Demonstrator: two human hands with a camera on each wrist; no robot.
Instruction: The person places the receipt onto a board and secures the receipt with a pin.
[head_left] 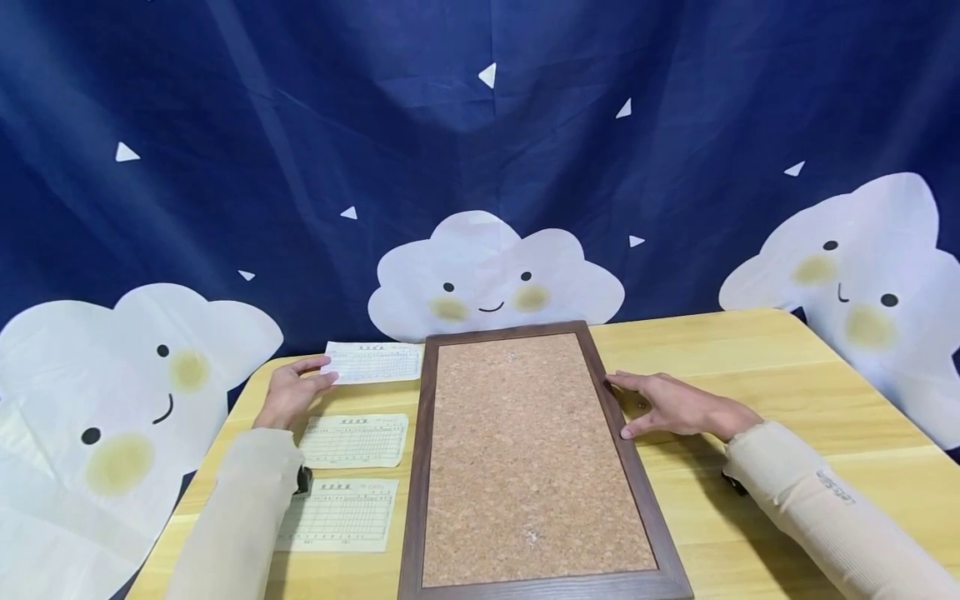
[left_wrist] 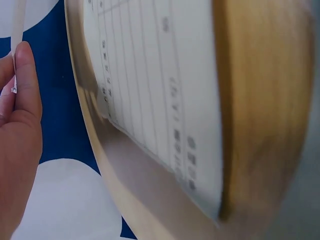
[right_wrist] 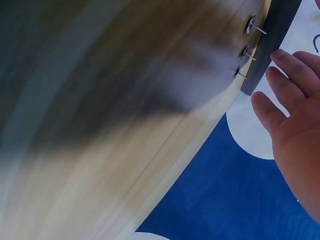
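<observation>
dark blue cloth (head_left: 420,133) hangs behind a pale wooden worktop (head_left: 757,354), printed with white triangles and smiling white clouds (head_left: 495,267). a corkboard (head_left: 540,458) in a dark brown frame (head_left: 422,467) lies lengthwise on the worktop, running away from the wearer. left of it, three printed paper slips with ruled grids form a column.

the left hand (head_left: 291,390) pinches the farthest slip (head_left: 375,364) by its left edge, between fingers and thumb; the paper extends rightward from the fingertips to just beside the frame, near its far left corner. nearer the wearer, below that hand, the middle slip (head_left: 356,442) and the nearest slip (head_left: 341,517) lie flat, one after the other, the left sleeve (head_left: 240,508) partly crossing them.

the right hand (head_left: 678,406) is at the frame's right edge, its fingers spread and the thumb apart from them; whether they press on the wood, i cannot tell. the right wrist view shows three metal thumbtacks (right_wrist: 245,52) on the worktop, lined up near the frame and these fingers, points sticking up.
</observation>
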